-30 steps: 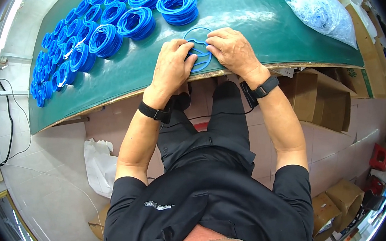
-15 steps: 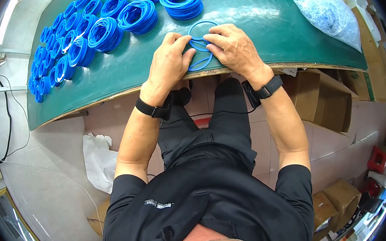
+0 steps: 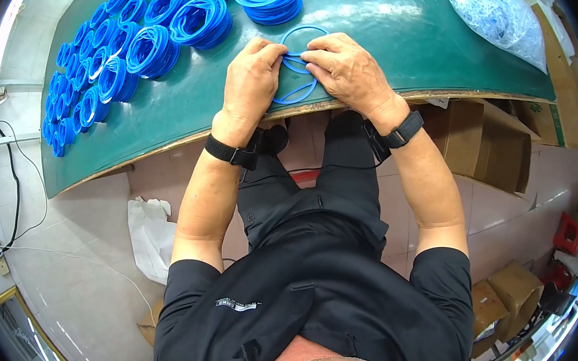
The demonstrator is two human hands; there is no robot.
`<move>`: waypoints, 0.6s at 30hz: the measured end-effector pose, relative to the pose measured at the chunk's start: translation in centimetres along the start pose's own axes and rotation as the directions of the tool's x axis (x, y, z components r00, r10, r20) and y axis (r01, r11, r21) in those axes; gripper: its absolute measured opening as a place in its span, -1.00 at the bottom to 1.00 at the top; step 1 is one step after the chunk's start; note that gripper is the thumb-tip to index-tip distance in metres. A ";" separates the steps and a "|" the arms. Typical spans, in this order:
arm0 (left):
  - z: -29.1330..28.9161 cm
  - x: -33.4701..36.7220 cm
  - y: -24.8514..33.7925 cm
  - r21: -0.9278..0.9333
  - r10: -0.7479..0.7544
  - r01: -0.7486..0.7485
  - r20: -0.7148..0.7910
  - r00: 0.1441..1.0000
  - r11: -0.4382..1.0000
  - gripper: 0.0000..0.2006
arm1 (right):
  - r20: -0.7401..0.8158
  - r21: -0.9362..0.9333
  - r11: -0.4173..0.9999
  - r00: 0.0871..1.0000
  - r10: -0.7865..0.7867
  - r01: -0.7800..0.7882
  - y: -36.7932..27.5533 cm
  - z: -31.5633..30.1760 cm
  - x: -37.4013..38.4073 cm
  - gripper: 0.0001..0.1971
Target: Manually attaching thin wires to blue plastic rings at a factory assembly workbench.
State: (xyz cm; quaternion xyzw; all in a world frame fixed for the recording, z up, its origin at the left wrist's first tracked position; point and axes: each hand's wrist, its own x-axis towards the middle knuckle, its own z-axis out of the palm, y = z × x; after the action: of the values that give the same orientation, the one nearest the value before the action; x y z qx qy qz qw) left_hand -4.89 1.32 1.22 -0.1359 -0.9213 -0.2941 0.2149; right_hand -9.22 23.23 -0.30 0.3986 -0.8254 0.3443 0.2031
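A floor of pale pinkish tiles (image 3: 491, 217) lies under a wooden-edged, smooth green-topped table (image 3: 398, 59), which reflects white light. At left is a white tiled wall (image 3: 0, 184).

Two hands (image 3: 251, 79), one clear bag (image 3: 502, 23), perhaps thirty blue coils (image 3: 269, 14).

Light: bright | glare: whitish streaks across the green desk (image 3: 426, 58) | shadow: soft beneath it | focus: hands (image 3: 251, 83) fairly sharp | edges: strongly bowed, corners black (right rim looks smeary)
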 end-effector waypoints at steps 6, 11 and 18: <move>0.2 -0.3 0.0 0.031 0.009 -0.008 -0.014 1.000 0.999 -0.90 | 0.000 0.004 1.000 1.000 0.001 -0.001 0.1 0.1 0.0 -0.84; 0.2 -0.5 0.2 0.053 0.019 -0.017 -0.034 0.999 0.998 -0.90 | 0.008 -0.003 1.000 1.000 0.000 0.000 0.1 0.2 -0.1 -0.80; 0.1 -0.5 0.6 0.061 0.014 -0.012 -0.042 0.999 0.998 -0.89 | -0.001 0.000 1.000 1.000 -0.005 0.005 0.2 0.3 -0.2 -0.81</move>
State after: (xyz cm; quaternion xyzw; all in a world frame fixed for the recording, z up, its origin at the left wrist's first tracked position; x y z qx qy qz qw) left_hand -4.23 1.77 1.19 -0.1291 -0.9241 -0.2675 0.2404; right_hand -9.33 23.16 -0.72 0.4004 -0.8244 0.3441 0.2041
